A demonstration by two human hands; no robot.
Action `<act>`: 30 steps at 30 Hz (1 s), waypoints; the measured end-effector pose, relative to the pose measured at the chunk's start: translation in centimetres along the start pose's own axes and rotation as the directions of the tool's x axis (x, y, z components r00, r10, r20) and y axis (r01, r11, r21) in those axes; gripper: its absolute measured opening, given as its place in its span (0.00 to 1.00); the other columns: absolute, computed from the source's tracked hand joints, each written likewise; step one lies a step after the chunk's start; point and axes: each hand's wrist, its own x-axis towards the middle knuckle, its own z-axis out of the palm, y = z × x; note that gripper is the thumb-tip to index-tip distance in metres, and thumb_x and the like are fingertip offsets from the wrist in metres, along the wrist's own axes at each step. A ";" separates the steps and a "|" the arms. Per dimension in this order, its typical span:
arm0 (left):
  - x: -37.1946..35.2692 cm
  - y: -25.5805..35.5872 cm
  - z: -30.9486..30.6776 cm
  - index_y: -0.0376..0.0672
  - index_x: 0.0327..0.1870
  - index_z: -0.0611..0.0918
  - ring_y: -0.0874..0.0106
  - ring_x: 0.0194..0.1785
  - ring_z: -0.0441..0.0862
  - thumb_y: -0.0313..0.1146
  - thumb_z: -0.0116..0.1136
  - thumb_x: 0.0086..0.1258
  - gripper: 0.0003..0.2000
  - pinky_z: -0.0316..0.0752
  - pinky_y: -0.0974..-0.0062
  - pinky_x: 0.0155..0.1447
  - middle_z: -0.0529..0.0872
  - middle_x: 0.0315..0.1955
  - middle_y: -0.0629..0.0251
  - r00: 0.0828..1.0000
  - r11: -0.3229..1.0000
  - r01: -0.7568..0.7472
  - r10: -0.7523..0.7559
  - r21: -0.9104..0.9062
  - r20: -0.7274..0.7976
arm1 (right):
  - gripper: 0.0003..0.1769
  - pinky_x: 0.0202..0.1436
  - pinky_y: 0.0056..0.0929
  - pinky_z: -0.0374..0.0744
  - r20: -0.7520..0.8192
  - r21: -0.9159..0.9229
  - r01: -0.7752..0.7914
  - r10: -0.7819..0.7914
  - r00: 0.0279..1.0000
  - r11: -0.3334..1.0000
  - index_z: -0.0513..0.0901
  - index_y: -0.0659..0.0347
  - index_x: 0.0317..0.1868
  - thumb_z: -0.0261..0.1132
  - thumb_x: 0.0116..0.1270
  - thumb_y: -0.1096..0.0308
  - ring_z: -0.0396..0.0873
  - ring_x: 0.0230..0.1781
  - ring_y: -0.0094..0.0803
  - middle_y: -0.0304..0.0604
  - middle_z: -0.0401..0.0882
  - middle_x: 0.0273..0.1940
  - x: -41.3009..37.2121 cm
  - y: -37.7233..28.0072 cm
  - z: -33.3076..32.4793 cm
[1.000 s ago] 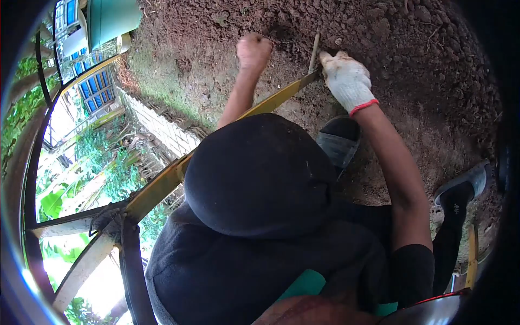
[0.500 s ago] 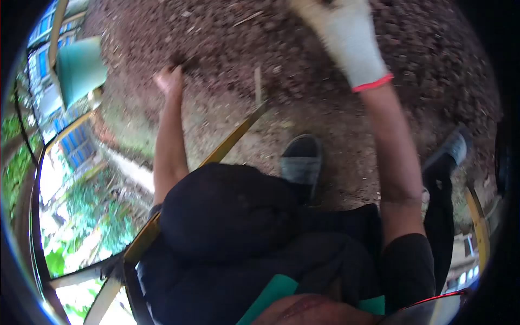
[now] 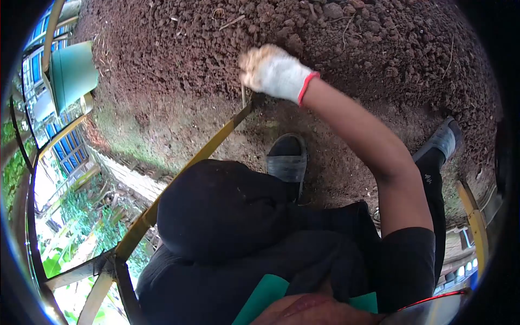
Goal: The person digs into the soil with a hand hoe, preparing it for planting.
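My right hand (image 3: 277, 75), in a white knitted glove with a red cuff, is low over the dark, crumbly soil (image 3: 179, 49). Its fingers are curled together, stained brown. Whatever they may hold is hidden. Just below the fingertips, a short pale stick (image 3: 244, 95) stands at the end of a long yellow bar (image 3: 216, 140). My left hand and forearm are out of sight.
My sandalled feet (image 3: 287, 165) are on packed earth at the soil's edge. A rounded black-clothed shape (image 3: 216, 211) fills the lower middle. On the left are a green bucket-like container (image 3: 75, 73), blue slatted panels (image 3: 70, 146) and green plants (image 3: 89, 216).
My right hand has come down and leftward from the top of the view to beside the pale stick. My bare left hand, earlier at the soil on the left, has gone from view.
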 end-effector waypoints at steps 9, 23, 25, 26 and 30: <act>11.1 15.2 4.3 0.36 0.53 0.82 0.69 0.43 0.77 0.27 0.63 0.69 0.13 0.75 0.70 0.48 0.76 0.40 0.61 0.701 0.715 -0.647 0.694 0.264 -0.164 | 0.15 0.34 0.32 0.84 -0.347 0.073 -0.422 0.420 0.839 0.904 0.78 0.58 0.56 0.58 0.70 0.65 0.85 0.37 0.37 0.48 0.83 0.45 -9.9 3.8 -12.8; 13.9 17.2 6.5 0.37 0.57 0.81 0.70 0.41 0.84 0.23 0.62 0.66 0.17 0.87 0.76 0.44 0.72 0.43 0.63 0.775 0.813 -0.569 0.581 0.124 -0.249 | 0.19 0.58 0.42 0.80 0.012 -0.114 -0.667 0.672 0.740 0.737 0.80 0.61 0.57 0.67 0.68 0.67 0.81 0.56 0.51 0.55 0.79 0.59 -39.2 -1.9 -15.4; 12.7 18.6 6.1 0.36 0.56 0.82 0.72 0.40 0.83 0.23 0.62 0.67 0.16 0.86 0.76 0.42 0.72 0.41 0.63 0.821 0.856 -0.509 0.513 0.085 -0.249 | 0.15 0.54 0.40 0.81 0.038 -0.156 -0.879 0.892 0.450 0.450 0.83 0.61 0.53 0.67 0.67 0.67 0.84 0.50 0.50 0.52 0.84 0.50 -45.6 -3.8 -17.9; 12.6 18.9 6.4 0.35 0.54 0.83 0.74 0.37 0.82 0.24 0.62 0.67 0.15 0.84 0.77 0.39 0.71 0.40 0.63 0.854 0.886 -0.464 0.450 0.010 -0.260 | 0.14 0.54 0.41 0.81 0.079 -0.193 -0.948 0.967 0.242 0.253 0.83 0.59 0.52 0.67 0.67 0.67 0.84 0.49 0.49 0.52 0.85 0.47 -47.8 -5.1 -18.7; 11.9 18.2 6.7 0.33 0.54 0.82 0.74 0.38 0.81 0.22 0.61 0.67 0.14 0.79 0.79 0.39 0.74 0.42 0.64 0.879 0.901 -0.425 0.434 0.088 -0.199 | 0.13 0.47 0.34 0.83 -0.020 -0.395 -0.916 0.997 0.081 0.067 0.84 0.58 0.51 0.62 0.68 0.69 0.85 0.41 0.42 0.50 0.86 0.44 -58.2 -9.5 -12.9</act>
